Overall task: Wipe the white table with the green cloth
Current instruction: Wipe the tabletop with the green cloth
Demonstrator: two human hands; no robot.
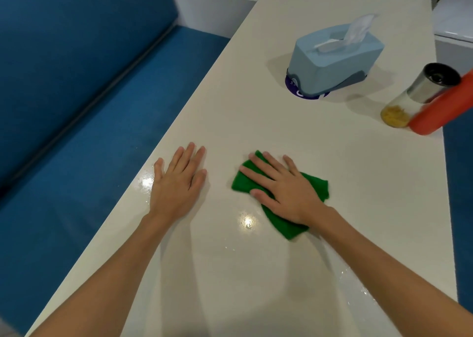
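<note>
A folded green cloth [243, 180] lies on the glossy white table [256, 121] near its middle. My right hand [281, 188] presses flat on the cloth with fingers spread, covering most of it. My left hand [179, 183] rests flat on the bare table to the left of the cloth, near the table's left edge, fingers apart and holding nothing. Wet streaks and light reflections show on the table surface near both hands.
A light blue tissue box [335, 60] stands farther back, partly over a purple round disc [297, 91]. At the right edge are a glass shaker with a metal top [414, 93] and an orange-red bottle [440, 106]. A blue bench seat [102, 132] runs along the left.
</note>
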